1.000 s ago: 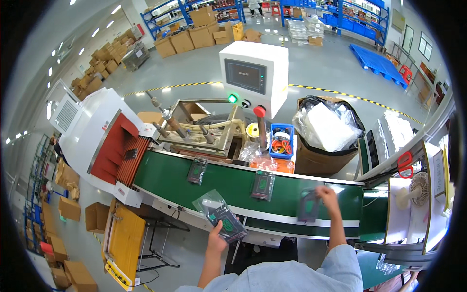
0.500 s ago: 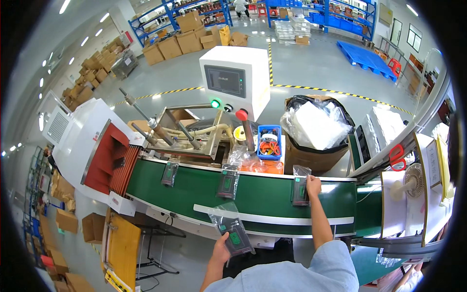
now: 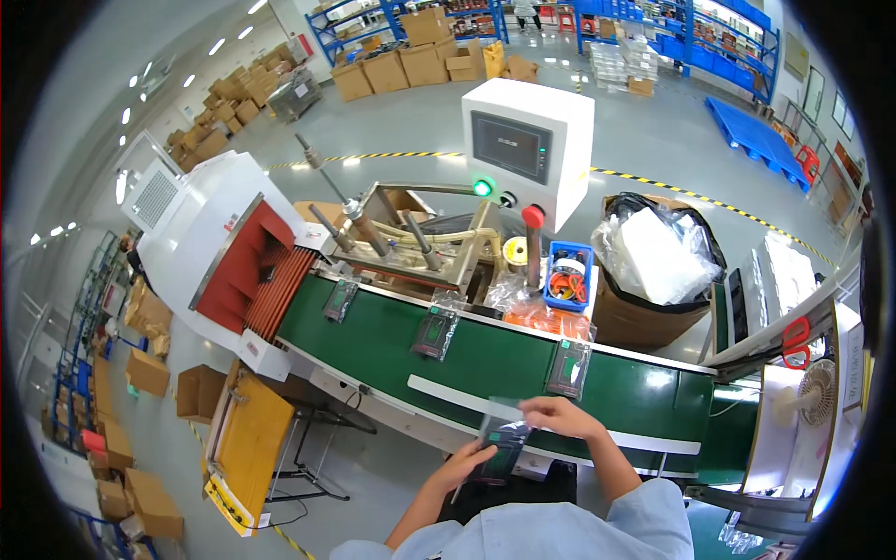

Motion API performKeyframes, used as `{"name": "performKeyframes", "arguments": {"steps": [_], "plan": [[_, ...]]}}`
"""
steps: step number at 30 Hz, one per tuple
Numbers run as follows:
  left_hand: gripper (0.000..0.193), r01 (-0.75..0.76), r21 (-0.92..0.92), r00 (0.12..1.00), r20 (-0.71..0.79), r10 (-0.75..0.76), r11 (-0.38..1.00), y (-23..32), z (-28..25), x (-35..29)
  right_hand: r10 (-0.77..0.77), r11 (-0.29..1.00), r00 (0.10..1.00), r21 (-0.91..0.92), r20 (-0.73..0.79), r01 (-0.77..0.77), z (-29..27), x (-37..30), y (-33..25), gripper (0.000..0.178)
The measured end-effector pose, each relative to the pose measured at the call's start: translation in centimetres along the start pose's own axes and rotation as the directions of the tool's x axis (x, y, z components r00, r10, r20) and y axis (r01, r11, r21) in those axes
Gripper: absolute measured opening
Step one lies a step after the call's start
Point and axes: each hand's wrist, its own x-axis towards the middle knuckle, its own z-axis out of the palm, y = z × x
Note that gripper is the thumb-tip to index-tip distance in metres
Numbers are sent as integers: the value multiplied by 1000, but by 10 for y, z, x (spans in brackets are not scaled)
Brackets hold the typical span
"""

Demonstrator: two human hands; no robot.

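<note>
My left hand (image 3: 464, 464) and my right hand (image 3: 558, 417) both grip one clear plastic bag with a dark item inside (image 3: 499, 442), held in front of my chest at the near edge of the green conveyor belt (image 3: 373, 341). The left hand supports the bag's lower end, the right pinches its top. Three similar bagged items lie apart on the belt: one by the tunnel mouth (image 3: 340, 300), one in the middle (image 3: 435, 333), one at the right (image 3: 568, 368).
A white tunnel machine with red strip curtains (image 3: 247, 271) takes the belt at the left. Behind the belt stand a white control cabinet with a screen (image 3: 525, 147), a blue bin (image 3: 569, 276) and a bagged waste box (image 3: 653, 261). A yellow panel (image 3: 250, 446) hangs at the lower left.
My right hand has left the bagged item on the belt at the right and come back to the bag in my left hand. The items on the belt have moved left.
</note>
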Motion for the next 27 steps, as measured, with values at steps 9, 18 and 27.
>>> {"name": "performKeyframes", "arguments": {"steps": [9,18,27], "plan": [[46,102,-151,991,103,-87,983,-14,-11,0,58,990,943,138,-327,-13,-4,-7,3,19],[51,116,-277,970,240,-48,954,-18,17,10,200,955,954,264,-224,-138,27,-46,17,25],[44,-24,-275,988,142,66,961,-45,30,28,-42,999,408,-37,-912,21,-110,-121,43,21]]}}
